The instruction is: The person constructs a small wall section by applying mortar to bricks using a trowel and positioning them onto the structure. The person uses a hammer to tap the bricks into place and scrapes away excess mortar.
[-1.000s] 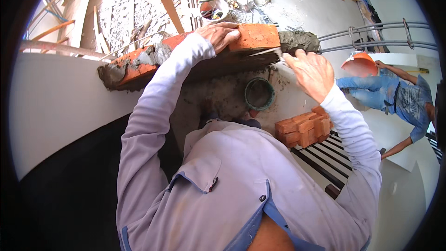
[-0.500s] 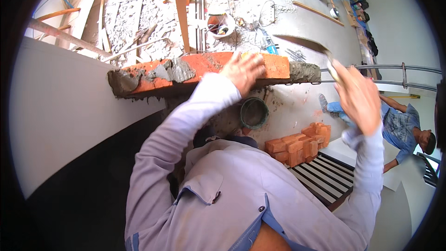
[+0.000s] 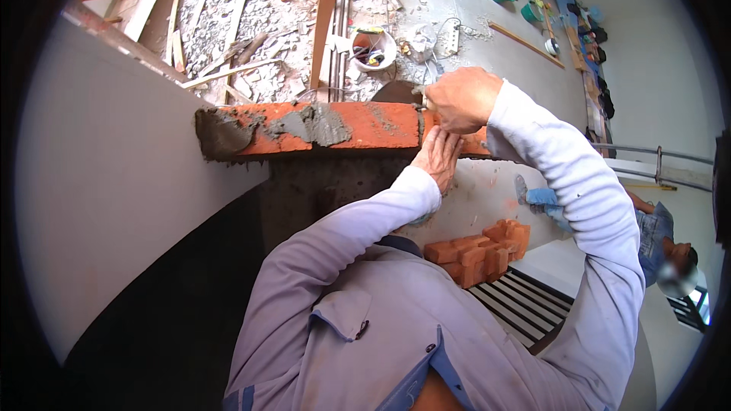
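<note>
A brick wall (image 3: 373,120) with grey mortar (image 3: 320,125) smeared on its top runs across in front of me. My right hand (image 3: 463,99) is closed around the handle of a trowel, whose dark blade (image 3: 396,92) juts out past the wall's far side. Just below it, my left hand (image 3: 440,155) lies with fingers stretched out against an orange brick (image 3: 478,139) at the wall's right part. A mortar joint (image 3: 419,123) shows beside that brick. Both hands and the right sleeve hide much of the brick.
Stacked bricks (image 3: 472,255) stand by a slatted black frame (image 3: 518,301) on my right. Beyond the wall are a white bucket (image 3: 373,52) with tools, an upright plank (image 3: 327,23) and rubble (image 3: 228,23). A person (image 3: 655,236) is at far right, near metal rails (image 3: 685,160).
My right hand has swung the trowel left and down to the wall. The left hand has shifted right along the brick toward me. The view has shifted slightly.
</note>
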A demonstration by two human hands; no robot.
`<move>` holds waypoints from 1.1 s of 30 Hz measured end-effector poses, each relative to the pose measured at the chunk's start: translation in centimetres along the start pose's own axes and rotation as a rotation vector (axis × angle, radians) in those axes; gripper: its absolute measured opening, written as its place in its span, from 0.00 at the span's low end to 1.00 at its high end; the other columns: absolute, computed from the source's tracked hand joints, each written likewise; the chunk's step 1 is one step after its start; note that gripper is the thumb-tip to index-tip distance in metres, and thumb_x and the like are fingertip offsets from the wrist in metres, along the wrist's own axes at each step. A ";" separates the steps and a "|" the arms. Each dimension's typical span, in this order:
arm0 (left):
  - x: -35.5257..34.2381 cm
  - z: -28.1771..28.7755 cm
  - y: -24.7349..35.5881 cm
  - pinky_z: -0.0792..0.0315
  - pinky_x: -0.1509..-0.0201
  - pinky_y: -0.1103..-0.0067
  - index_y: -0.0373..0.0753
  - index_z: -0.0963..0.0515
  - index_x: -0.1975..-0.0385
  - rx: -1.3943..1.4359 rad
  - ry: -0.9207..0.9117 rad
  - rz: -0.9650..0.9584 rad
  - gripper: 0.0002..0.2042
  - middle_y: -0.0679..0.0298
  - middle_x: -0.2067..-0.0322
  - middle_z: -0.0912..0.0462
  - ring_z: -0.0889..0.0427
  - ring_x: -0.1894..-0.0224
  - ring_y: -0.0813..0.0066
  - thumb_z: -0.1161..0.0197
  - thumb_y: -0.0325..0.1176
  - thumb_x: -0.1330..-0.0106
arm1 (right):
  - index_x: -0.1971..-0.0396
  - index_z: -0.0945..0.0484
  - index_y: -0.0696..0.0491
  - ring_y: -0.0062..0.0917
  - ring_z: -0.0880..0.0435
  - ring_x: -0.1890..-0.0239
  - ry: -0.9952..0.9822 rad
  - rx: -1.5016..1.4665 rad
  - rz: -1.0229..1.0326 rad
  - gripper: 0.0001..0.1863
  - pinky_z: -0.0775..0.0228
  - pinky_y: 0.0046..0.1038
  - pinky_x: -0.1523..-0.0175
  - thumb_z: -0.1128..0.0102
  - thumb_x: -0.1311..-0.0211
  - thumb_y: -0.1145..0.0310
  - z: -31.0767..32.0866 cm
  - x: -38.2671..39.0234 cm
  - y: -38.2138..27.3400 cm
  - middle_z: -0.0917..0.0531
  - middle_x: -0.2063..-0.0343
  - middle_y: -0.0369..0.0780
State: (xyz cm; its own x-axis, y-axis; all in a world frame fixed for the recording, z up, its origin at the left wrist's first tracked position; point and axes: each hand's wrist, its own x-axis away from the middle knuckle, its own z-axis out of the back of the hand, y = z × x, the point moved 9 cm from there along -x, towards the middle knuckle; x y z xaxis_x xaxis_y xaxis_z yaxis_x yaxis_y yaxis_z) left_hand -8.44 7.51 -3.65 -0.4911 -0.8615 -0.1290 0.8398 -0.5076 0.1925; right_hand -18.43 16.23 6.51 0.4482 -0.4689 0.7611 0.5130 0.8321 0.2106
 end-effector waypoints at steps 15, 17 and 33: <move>7.3 4.1 0.8 0.47 0.27 0.60 0.32 0.35 0.37 0.612 0.040 -0.191 0.33 0.48 0.33 0.41 0.46 0.28 0.49 0.41 0.50 0.35 | 0.45 0.27 0.59 0.16 0.26 0.79 0.133 -1.019 0.239 0.28 0.32 0.21 0.77 0.35 0.42 0.60 0.0 8.6 6.4 0.22 0.71 0.36; 11.1 0.8 1.1 0.43 0.29 0.62 0.34 0.36 0.36 0.868 -0.280 -0.148 0.32 0.49 0.32 0.40 0.40 0.31 0.50 0.47 0.53 0.31 | 0.45 0.25 0.57 0.22 0.22 0.73 0.542 -0.859 0.279 0.27 0.29 0.25 0.70 0.34 0.45 0.63 -2.5 12.4 6.1 0.20 0.69 0.38; 41.9 -30.6 1.5 0.53 0.25 0.65 0.40 0.55 0.27 0.430 -1.685 0.429 0.51 0.46 0.27 0.59 0.56 0.25 0.49 0.59 0.75 0.40 | 0.54 0.30 0.56 0.53 0.20 0.61 0.698 -1.490 -0.958 0.17 0.30 0.47 0.61 0.40 0.39 0.65 -52.5 18.6 -8.3 0.19 0.65 0.54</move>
State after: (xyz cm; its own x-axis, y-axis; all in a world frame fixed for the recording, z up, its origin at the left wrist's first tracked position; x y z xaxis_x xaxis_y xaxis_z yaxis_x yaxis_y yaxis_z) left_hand -20.69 -28.87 -38.49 -0.1909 0.1350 0.9723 0.9813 0.0027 0.1923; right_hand 24.11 -14.96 -13.27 -0.3501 -0.8883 0.2972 0.6871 -0.4592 -0.5631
